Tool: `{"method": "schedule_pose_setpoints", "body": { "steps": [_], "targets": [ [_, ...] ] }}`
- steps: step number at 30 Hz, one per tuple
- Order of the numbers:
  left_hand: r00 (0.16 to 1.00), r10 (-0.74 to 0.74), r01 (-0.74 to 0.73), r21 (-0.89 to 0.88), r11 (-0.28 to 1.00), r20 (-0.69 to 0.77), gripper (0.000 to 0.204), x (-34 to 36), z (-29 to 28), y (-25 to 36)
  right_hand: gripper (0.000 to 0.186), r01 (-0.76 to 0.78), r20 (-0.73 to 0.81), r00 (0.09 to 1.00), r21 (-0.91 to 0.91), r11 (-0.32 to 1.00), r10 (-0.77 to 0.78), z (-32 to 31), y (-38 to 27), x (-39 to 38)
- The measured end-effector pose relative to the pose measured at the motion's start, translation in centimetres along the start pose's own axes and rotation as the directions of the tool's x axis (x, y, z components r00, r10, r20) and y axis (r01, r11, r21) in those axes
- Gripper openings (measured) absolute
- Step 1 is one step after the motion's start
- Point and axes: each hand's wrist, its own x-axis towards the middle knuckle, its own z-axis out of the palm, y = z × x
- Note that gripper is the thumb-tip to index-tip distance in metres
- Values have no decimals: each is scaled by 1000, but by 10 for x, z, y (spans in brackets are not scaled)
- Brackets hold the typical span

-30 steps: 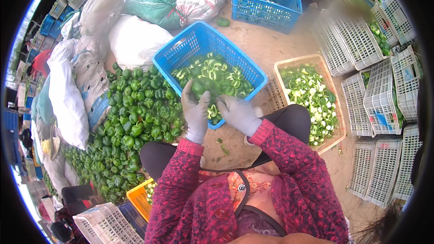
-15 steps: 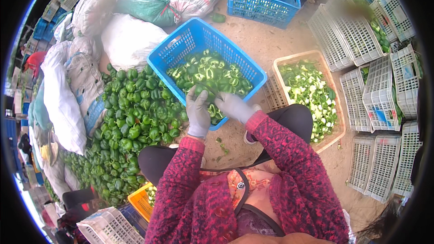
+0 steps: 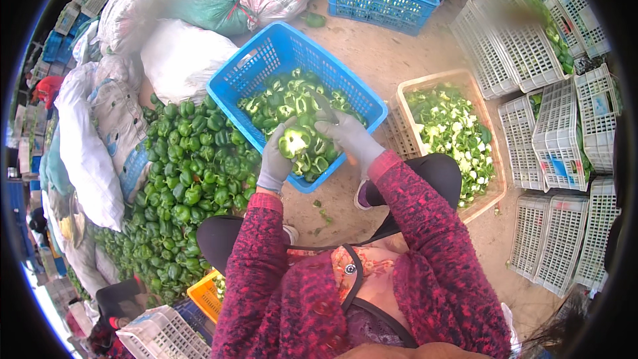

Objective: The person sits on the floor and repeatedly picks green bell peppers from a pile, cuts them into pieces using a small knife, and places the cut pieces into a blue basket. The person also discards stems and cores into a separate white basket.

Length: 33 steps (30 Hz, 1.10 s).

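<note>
Both my hands wear pale grey gloves and work over the near end of a blue plastic crate [image 3: 249, 80]. My left hand [image 3: 274, 163] is closed around a green bell pepper [image 3: 294, 141], whose cut, pale hollow side faces up. Close to the pepper's right side is my right hand [image 3: 352, 136], its fingers curled in. A thin greyish shape, perhaps a blade, sticks out from them, too blurred to name. Cut green pepper pieces [image 3: 292, 96] fill the bottom of the crate below.
At left lies a big heap of whole green peppers [image 3: 193, 159], with full sacks [image 3: 183, 60] behind it. A pale crate of pepper cores and trimmings [image 3: 455, 139] stands at right. Beyond are another blue crate [image 3: 382, 0] and stacked white crates [image 3: 558, 139].
The pepper in my left hand now shows its open cut side, where its green skin showed before. My right hand has moved up and slightly away from it.
</note>
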Motion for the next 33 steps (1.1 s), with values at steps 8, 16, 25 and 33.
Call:
{"method": "schedule_pose_setpoints", "body": {
  "steps": [8,16,25,33],
  "targets": [
    [976,-209,200,-131,971,-58,85,8,13,-12,68,-76,104,987,-358,930,121,-12,-12,-1],
    [977,-160,206,441,874,-139,77,-15,29,-19,64,151,-105,966,-509,848,-235,-3,7,-5],
    [966,-211,200,-90,976,-148,56,-26,71,-13,75,-80,230,973,259,963,19,-2,-32,-38],
    [921,-215,385,-673,632,325,48,-13,59,-20,75,-323,474,880,565,759,22,-13,-4,-15]
  ]
}}
